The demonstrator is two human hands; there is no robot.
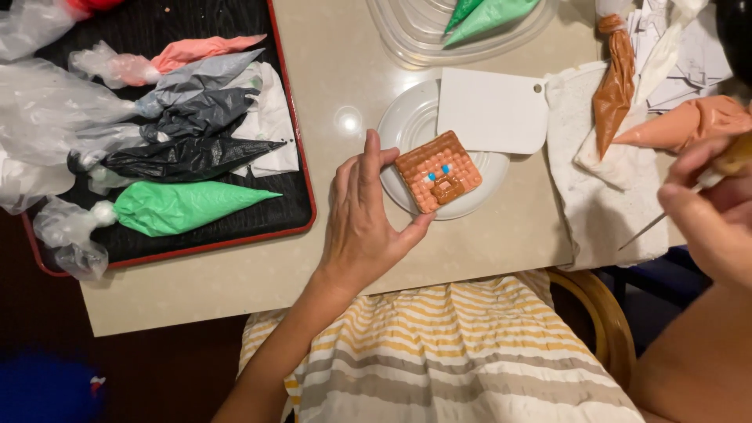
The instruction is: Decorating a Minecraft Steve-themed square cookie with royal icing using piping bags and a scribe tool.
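My left hand (364, 211) holds a square cookie (437, 171) by its left edge, just above a white plate (407, 125). The cookie is iced in orange-brown squares, with two blue dots and a darker brown patch. My right hand (709, 207), at the right edge of the view, grips a thin needle tool (658, 223) with a wooden handle, its tip pointing down-left. The two hands are well apart.
A red-rimmed black tray (301, 200) at left carries piping bags: pink, grey, black and green (184, 206). A white scraper card (492, 110) leans on the plate. Brown and orange piping bags (615, 86) lie on a white cloth (599, 211). A clear container (415, 35) holds green bags.
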